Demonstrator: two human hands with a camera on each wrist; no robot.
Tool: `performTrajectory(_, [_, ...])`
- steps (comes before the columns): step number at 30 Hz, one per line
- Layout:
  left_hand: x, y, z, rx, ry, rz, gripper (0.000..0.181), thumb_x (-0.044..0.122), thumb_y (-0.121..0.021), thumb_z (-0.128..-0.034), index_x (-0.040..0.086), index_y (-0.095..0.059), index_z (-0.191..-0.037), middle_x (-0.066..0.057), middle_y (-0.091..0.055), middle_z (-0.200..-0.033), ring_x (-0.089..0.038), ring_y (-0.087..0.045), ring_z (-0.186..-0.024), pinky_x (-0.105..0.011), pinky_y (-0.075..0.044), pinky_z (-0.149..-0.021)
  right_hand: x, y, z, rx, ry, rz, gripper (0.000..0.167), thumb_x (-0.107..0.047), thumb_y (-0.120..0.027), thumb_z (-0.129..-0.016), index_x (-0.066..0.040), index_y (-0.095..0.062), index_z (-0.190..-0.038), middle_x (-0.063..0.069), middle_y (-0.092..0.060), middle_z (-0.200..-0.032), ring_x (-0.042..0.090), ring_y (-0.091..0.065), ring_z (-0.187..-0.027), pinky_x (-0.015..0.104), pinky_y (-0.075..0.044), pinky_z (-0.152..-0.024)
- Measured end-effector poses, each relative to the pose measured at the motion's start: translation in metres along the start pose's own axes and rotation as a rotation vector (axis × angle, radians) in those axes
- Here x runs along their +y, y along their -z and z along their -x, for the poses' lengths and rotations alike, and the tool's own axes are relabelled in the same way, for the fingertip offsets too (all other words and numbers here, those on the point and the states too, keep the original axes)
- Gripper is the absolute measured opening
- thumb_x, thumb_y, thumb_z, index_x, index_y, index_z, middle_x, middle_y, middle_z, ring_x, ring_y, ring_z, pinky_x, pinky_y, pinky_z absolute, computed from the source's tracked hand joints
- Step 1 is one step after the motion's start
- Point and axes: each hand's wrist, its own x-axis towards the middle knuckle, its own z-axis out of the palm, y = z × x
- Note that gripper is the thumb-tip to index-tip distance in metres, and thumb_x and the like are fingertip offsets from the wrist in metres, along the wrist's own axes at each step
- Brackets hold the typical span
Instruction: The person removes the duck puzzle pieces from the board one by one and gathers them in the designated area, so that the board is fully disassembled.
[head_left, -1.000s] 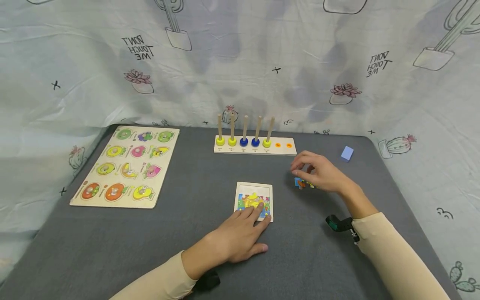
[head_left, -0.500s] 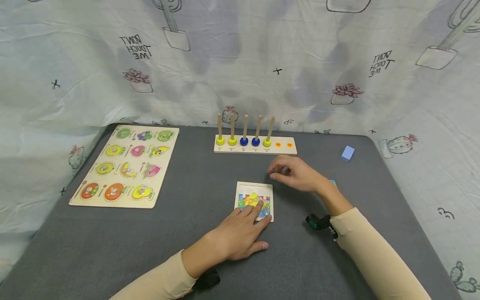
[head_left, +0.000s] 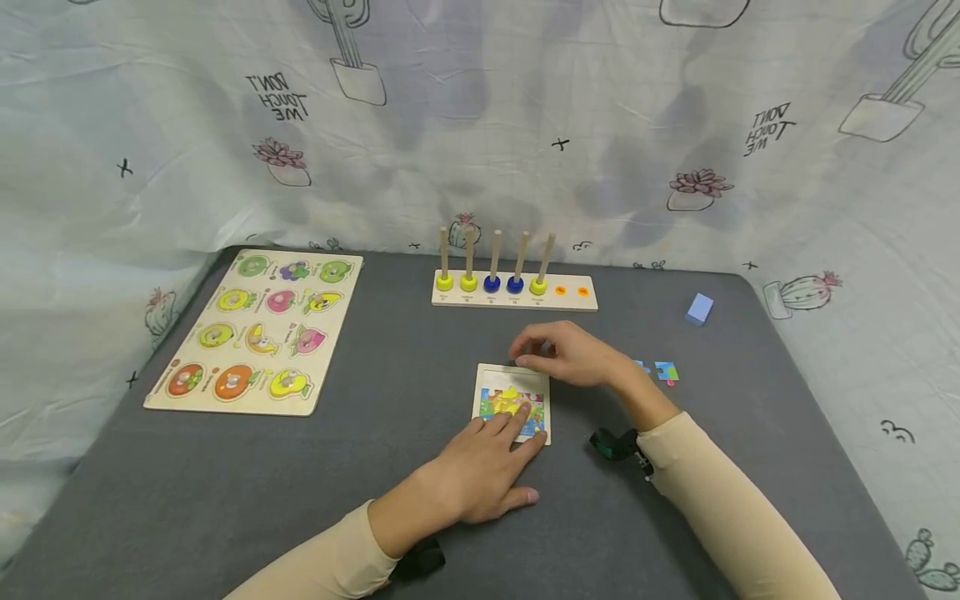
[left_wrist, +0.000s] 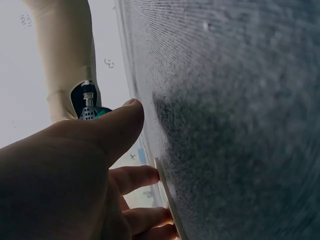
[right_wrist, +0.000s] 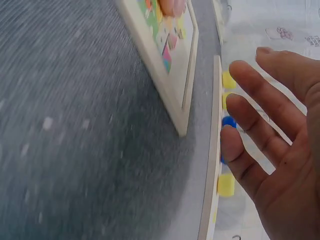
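A small wooden tray puzzle (head_left: pixel 512 378) lies on the grey table, its lower part filled with colourful pieces and a bare strip at the top. My left hand (head_left: pixel 474 477) rests flat with spread fingers on its lower part; the left wrist view shows fingertips at the tray's edge. Bent fingers bring my right hand (head_left: pixel 566 354) over the tray's top edge. In the right wrist view this hand (right_wrist: pixel 280 125) has thumb and forefinger close together; whether a piece sits between them is hidden. Right of it lie loose jigsaw pieces (head_left: pixel 666 372), partly covered by the wrist.
A peg board (head_left: pixel 514 302) with yellow and blue rings stands behind the tray. To the left lies a wooden fruit puzzle board (head_left: pixel 262 358). A blue block (head_left: pixel 699 309) sits at the back right. A patterned curtain (head_left: pixel 495 125) hangs behind the table.
My right hand has moved left, from above the loose jigsaw pieces to the tray's top edge, uncovering pieces at the right. My left hand has stayed on the tray.
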Motion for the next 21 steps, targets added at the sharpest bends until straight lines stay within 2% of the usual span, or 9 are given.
performTrajectory(6, [-0.003,-0.001,0.003,-0.013,0.009,0.001,0.073,0.065,-0.049,-0.1005,0.027,-0.035,-0.162,-0.009,-0.018,-0.172,-0.022,-0.032,-0.151,-0.045,-0.037,-0.116,-0.004,-0.009,-0.013,-0.089,-0.005,-0.059,0.021,-0.016,-0.060,-0.105,-0.009,-0.070,-0.123,0.004,-0.073,-0.119,0.015,-0.068,-0.103,0.041,-0.054,-0.086])
performTrajectory(13, [-0.003,-0.001,0.006,-0.048,0.024,-0.016,0.076,0.065,-0.049,-0.1003,0.029,-0.028,-0.164,-0.006,-0.016,-0.172,-0.023,-0.029,-0.153,-0.045,-0.035,-0.118,-0.005,-0.021,-0.023,-0.218,0.014,-0.164,0.028,-0.015,-0.057,-0.107,-0.004,-0.064,-0.132,0.007,-0.068,-0.129,0.019,-0.067,-0.115,0.040,-0.053,-0.098])
performTrajectory(18, [-0.003,-0.001,0.005,-0.058,0.022,-0.021,0.077,0.067,-0.048,-0.0997,0.030,-0.027,-0.164,-0.006,-0.015,-0.172,-0.023,-0.027,-0.154,-0.044,-0.034,-0.119,-0.006,-0.024,-0.024,-0.224,0.006,-0.158,0.028,-0.016,-0.057,-0.107,-0.005,-0.065,-0.131,0.005,-0.069,-0.128,0.017,-0.067,-0.115,0.038,-0.052,-0.097])
performTrajectory(21, [-0.003,-0.001,0.004,-0.058,0.017,-0.027,0.078,0.066,-0.048,-0.0999,0.029,-0.026,-0.164,-0.006,-0.015,-0.172,-0.023,-0.027,-0.154,-0.044,-0.034,-0.119,-0.008,-0.025,-0.025,-0.228,0.002,-0.170,0.027,-0.016,-0.057,-0.107,-0.005,-0.065,-0.130,0.006,-0.071,-0.124,0.018,-0.069,-0.110,0.036,-0.054,-0.092])
